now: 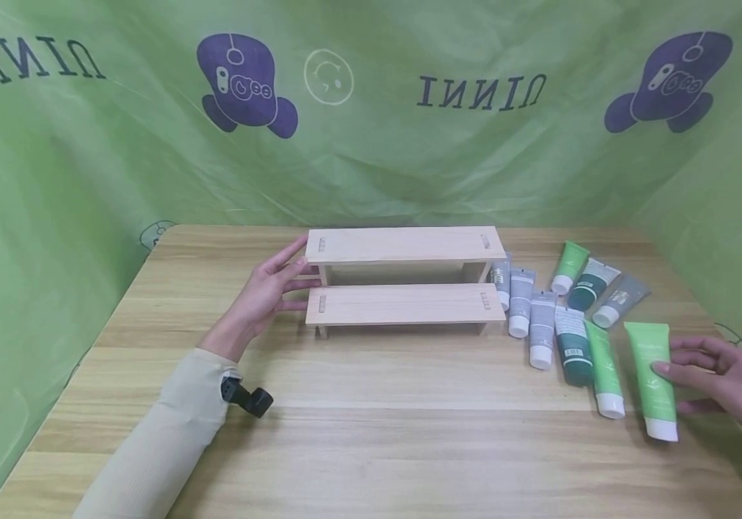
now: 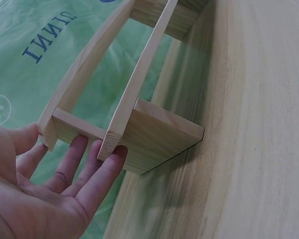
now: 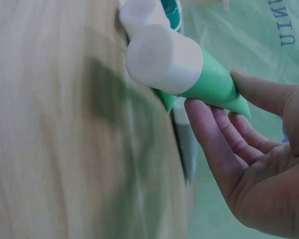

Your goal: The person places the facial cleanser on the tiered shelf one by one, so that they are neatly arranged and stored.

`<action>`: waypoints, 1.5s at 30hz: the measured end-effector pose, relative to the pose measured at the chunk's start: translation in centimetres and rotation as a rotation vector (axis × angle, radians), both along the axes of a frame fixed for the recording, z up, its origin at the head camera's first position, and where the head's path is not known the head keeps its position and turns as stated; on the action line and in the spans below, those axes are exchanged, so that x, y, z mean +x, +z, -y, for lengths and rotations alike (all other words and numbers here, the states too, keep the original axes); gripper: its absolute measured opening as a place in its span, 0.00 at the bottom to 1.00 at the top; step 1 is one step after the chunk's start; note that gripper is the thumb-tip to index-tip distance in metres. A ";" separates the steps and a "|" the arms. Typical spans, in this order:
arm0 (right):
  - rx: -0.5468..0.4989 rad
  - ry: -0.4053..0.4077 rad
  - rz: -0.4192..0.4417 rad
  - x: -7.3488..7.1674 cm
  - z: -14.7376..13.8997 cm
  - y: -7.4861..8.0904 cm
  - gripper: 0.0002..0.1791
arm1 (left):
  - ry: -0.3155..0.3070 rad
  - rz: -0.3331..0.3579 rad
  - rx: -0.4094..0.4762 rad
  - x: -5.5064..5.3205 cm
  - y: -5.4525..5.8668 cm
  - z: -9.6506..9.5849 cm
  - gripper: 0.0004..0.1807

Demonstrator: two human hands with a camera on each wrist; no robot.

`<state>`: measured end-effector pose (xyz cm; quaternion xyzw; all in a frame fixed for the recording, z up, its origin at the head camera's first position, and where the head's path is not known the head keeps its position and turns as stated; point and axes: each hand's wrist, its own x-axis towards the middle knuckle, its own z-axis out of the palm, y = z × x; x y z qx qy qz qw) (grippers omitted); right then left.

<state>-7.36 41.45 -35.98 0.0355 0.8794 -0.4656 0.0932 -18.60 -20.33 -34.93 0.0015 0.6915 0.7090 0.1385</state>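
A pale wooden two-step rack (image 1: 403, 245) stands on the table, its upper board behind and above the lower board. At its left end is my left hand (image 1: 261, 292), the fairly straight fingers spread and touching the end; in the left wrist view, the thumb (image 2: 25, 138) meets the upper board's edge. My right hand (image 1: 727, 375) pinches a light green squeeze tube (image 1: 653, 382) between thumb and fingers, white cap toward me. In the right wrist view the tube (image 3: 209, 79) is tilted above the table. Another green tube (image 1: 604, 371) lies just left of it.
Right of the rack lie several more tubes: grey ones (image 1: 542, 328), dark green and white ones (image 1: 573, 346), and a small green one (image 1: 568, 268). One grey tube is partly behind the rack's right end. A green printed curtain (image 1: 371, 173) surrounds the wooden table (image 1: 371, 447).
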 end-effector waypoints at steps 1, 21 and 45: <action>0.004 0.010 -0.003 -0.1 0.1 0.1 0.15 | -0.001 -0.001 -0.003 0.0 0.0 0.0 0.29; -0.015 0.157 -0.048 -3.3 7.8 3.3 0.26 | 0.021 0.000 -0.017 0.0 -0.2 0.0 0.28; -0.221 0.201 -0.070 -7.7 19.0 6.5 0.28 | 0.019 -0.020 -0.041 0.2 0.0 0.0 0.30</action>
